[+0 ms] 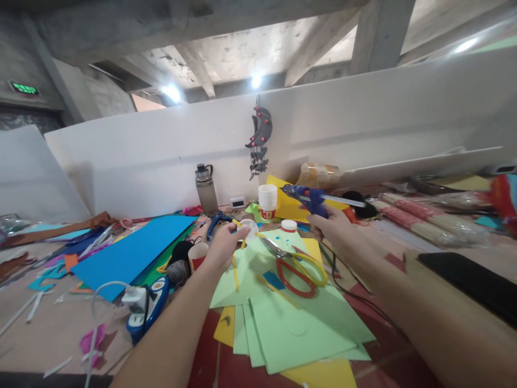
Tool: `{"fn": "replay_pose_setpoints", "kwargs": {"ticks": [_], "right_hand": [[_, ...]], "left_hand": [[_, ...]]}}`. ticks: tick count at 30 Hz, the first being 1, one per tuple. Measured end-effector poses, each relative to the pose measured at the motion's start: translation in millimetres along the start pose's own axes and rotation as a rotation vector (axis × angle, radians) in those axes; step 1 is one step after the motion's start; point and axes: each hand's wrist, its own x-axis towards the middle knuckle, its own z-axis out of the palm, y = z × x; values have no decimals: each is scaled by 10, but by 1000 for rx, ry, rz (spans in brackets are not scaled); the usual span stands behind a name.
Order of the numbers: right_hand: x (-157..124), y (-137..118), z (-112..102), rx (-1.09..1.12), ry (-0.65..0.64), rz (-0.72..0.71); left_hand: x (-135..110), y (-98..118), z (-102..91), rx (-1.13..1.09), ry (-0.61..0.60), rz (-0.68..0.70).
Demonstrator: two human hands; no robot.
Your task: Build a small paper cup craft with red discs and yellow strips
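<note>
My left hand [225, 243] pinches a small white round piece [249, 229], which looks like part of a paper cup with thin yellow strips sticking out from it. In my right hand [326, 220] is a blue hot glue gun [310, 198], its nozzle pointing left and a clear glue stick out of its back. Below the hands, scissors [296, 276] with a red and a yellow handle loop lie on light green paper sheets [307, 328]. A short white cup piece with a red band [288, 226] stands just left of the glue gun hand.
Stacked paper cups [267, 200] and a grey bottle [206, 191] stand at the back. To the left are a blue sheet [137, 250], a paper cup [197, 255] and a blue power strip [149, 310]. A black phone-like slab [470, 280] lies right; the glue gun's cord [363, 302] crosses there.
</note>
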Motion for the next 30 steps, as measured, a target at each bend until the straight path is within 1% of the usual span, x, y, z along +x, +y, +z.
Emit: {"fn": "replay_pose_setpoints", "kwargs": {"ticks": [2,5,8,11,14,16,18,20,22,26,30], "right_hand": [[-100,-36,57,14,14,41],[-230,-101,91,-85,9,72],[-295,-104,81,-178,7,81],[-311,-17,84,-203,-28,29],[-308,97,113,-146,-92,-40],[-305,146,135,-109,-128,-56],[-308,157,152,-94,-164,-56],[-316,135,168,-77,-203,-48],[-331,98,184,-64,-231,-51],[-361,49,207,-91,-232,-60],[-376,40,217,-88,-240,-49]], "left_hand": [[0,-9,7,-6,11,-4],[3,-29,15,-11,54,12],[13,-55,17,-2,94,23],[28,-82,11,17,137,23],[40,-104,2,12,167,11],[45,-113,-3,-8,162,-2],[50,-120,-4,-36,130,-8],[54,-125,1,-55,103,-6],[56,-129,10,-52,103,6],[51,-124,32,-26,126,16],[32,-103,48,-25,102,28]]}}
